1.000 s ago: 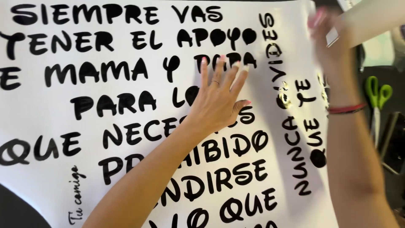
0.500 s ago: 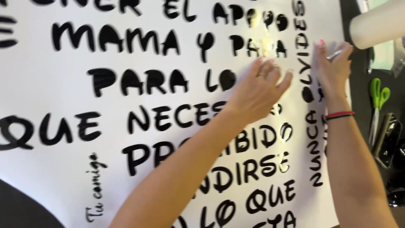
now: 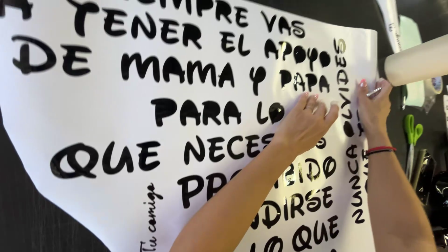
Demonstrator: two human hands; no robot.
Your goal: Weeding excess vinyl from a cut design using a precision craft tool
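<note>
So, nearest the camera both forearms reach up over a big white sheet with glossy black cut-out lettering (image 3: 140, 116) spread across the dark surface (image 3: 28, 219). The left hand (image 3: 305, 123) lies flat on it, fingers together and pressing down. Just beside it, the right hand (image 3: 373, 107) – red band at the wrist – has its fingers pinched on a small silvery tool (image 3: 373, 92) at the sheet's right edge. Further right – green-handled scissors (image 3: 411, 135), then a pale paper roll (image 3: 415, 60).

Glossy, seemingly vinyl lettered sheet (image 3: 116, 121).
</note>
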